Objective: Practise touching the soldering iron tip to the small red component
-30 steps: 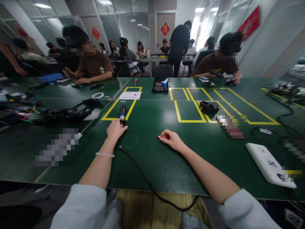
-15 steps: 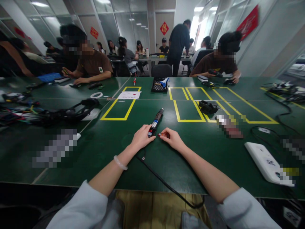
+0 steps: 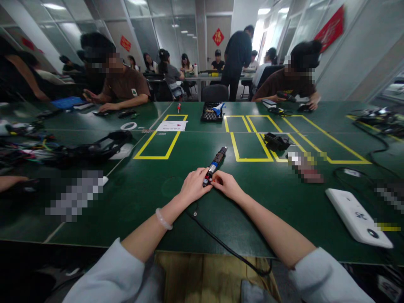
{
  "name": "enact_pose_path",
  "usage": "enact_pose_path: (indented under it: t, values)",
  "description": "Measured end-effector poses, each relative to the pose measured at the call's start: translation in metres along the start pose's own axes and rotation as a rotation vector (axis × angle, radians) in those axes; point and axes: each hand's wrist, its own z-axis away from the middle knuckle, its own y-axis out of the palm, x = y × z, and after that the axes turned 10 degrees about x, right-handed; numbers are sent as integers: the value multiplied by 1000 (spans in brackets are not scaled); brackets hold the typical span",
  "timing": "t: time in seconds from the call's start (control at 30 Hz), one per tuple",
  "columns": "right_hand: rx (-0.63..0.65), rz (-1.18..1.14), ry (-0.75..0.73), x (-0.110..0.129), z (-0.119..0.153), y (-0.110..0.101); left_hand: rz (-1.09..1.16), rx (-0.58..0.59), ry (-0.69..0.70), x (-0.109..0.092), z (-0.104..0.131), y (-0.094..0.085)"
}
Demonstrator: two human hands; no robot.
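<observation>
A slim black device (image 3: 217,159) with a blue and silver middle lies slanted on the green table, its tip pointing away to the right. My left hand (image 3: 195,185) is closed around its near end, where small red parts show. From the right, my right hand (image 3: 229,185) pinches a small red piece (image 3: 213,181) against that same end; the piece is mostly hidden by the fingers. Below my hands a black cable (image 3: 217,240) runs over the table's front edge, with a small metal ring on a thin wire beside it.
A white numbered box (image 3: 358,216) lies at the right, near black cables. Wiring and a black frame (image 3: 107,145) cover the left side. Farther back are a black tray of bits (image 3: 211,113), a black part (image 3: 277,142) and a white sheet (image 3: 172,126). People sit across the table.
The device and my left hand have shifted slightly right. My right hand's fingertips, apart from the device before, now meet its near end. Someone's hand has appeared at the far left.
</observation>
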Motion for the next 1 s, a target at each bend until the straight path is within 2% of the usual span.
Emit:
enact_pose_path:
  t: [0.27,0.47,0.63,0.73,0.8,1.0]
  values:
    - [5,169,-63,6,6,-3,-123,-21,-20,-6,-1,1]
    - [5,49,-74,6,6,-4,-151,8,-65,-2,-6,-1]
    - [-4,19,-17,4,8,-6,-150,10,-68,12,-4,-6]
    - [0,23,-15,4,9,-7,-182,18,-130,30,-2,-13]
    - [9,30,-10,3,9,-7,-208,25,-203,49,-1,-19]
    - [37,66,-1,3,8,-7,-260,32,-466,126,8,-37]
